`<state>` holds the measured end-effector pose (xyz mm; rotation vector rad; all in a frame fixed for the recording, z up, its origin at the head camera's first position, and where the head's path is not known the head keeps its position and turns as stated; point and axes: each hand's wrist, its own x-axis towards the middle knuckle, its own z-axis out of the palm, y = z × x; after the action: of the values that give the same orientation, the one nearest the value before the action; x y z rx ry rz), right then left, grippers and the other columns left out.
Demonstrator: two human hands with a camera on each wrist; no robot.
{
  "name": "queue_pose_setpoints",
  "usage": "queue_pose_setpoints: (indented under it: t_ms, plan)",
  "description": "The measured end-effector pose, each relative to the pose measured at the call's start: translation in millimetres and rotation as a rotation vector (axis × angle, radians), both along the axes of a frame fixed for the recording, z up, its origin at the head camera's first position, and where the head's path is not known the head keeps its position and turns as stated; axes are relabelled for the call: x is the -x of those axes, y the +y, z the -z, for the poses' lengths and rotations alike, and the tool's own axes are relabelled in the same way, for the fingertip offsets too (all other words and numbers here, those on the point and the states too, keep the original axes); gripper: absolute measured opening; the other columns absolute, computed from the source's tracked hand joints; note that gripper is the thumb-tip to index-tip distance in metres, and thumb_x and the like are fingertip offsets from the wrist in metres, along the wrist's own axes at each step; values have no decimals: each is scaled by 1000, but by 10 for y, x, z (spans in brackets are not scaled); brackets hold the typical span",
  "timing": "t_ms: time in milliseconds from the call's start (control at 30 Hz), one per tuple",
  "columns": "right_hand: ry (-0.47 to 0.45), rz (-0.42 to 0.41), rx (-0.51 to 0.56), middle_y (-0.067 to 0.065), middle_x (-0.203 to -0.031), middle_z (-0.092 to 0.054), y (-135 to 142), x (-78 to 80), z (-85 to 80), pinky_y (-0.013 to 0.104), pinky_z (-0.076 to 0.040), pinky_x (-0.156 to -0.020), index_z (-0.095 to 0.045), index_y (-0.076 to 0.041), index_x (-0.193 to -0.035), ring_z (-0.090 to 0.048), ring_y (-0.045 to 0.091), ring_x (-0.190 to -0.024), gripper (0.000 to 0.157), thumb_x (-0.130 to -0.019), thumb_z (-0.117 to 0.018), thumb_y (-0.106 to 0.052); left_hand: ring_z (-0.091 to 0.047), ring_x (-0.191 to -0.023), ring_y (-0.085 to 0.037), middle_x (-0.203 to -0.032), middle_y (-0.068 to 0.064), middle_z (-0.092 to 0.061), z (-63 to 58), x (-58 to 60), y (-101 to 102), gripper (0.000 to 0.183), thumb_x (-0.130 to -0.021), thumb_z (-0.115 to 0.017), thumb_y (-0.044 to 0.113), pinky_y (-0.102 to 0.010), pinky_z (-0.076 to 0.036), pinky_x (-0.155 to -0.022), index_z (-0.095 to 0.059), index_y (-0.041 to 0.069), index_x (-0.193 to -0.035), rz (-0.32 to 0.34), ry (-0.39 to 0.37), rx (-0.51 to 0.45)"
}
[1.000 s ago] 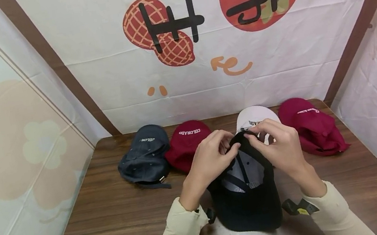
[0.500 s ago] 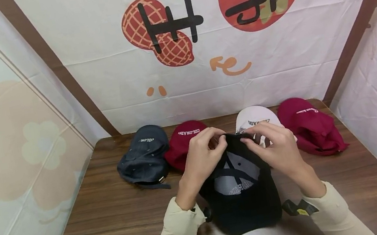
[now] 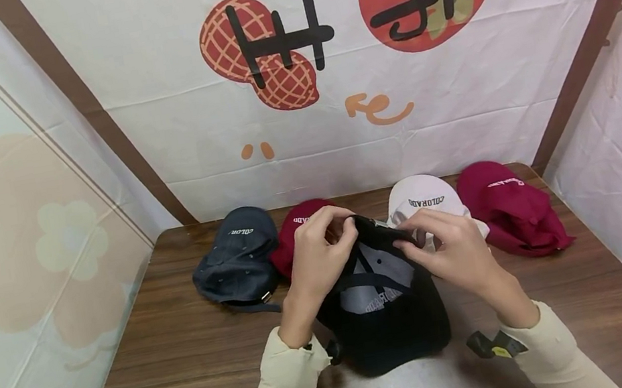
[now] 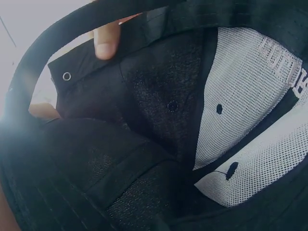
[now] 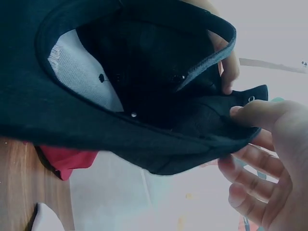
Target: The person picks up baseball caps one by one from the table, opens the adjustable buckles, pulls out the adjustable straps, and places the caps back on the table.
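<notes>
Held between both hands is a black baseball cap point(image 3: 395, 337), its hollow inside facing me and its brim pointing toward the near table edge. White mesh lining point(image 4: 245, 91) and the back of some lettering show inside the crown. My left hand point(image 3: 320, 250) pinches the cap's back rim on the left, thumb against the inner side. On the right, my right hand point(image 3: 457, 249) pinches the same rim. The right wrist view has the right thumb point(image 5: 260, 115) on the inside and fingers under the cloth, near a small metal eyelet point(image 5: 251, 99). A loose strap point(image 5: 211, 60) arcs across the opening.
Along the back of the wooden table point(image 3: 193, 375) lie a dark blue cap point(image 3: 239, 260), a dark red cap point(image 3: 288, 245) partly hidden by my left hand, a white cap point(image 3: 421, 193) and another dark red cap point(image 3: 509, 210). A printed cloth wall point(image 3: 186, 139) stands behind them.
The black cap has shifted left and turned slightly, its brim farther from the near edge. My hands have moved apart along the rim, the left going left, uncovering more of the white cap.
</notes>
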<state>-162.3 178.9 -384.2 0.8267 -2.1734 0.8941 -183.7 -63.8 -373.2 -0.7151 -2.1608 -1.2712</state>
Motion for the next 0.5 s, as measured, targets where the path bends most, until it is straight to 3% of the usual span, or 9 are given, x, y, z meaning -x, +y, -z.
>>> queue_pose_setpoints:
  t_ms: [167, 300, 500]
  plan:
    - [-25, 14, -53, -7, -84, -73, 10, 0, 25, 24, -48, -56, -80, -16, -100, -62, 7, -67, 26, -79, -93, -11, -59, -68, -11, -84, -5, -70, -27, 12, -54, 8, -98, -69, 5, -25, -53, -62, -77, 7, -101, -24, 16, -24]
    - [-100, 14, -124, -8, -82, -72, 11, -15, 35, 27, -52, -57, -78, -17, -100, -61, 5, -67, 23, -81, -91, -15, -59, -67, -12, -82, -5, -69, -47, 20, -101, 9, -97, -70, 4, -26, -52, -61, -77, 8, -100, -34, 26, -53]
    - [-163, 15, -226, -7, -77, -70, 8, -25, 61, 23, -48, -58, -75, -18, -96, -60, 5, -64, 23, -81, -92, -21, -59, -66, -13, -82, -5, -69, -55, 29, -165, 9, -97, -70, 3, -28, -52, -60, -78, 8, -100, -41, 22, -77]
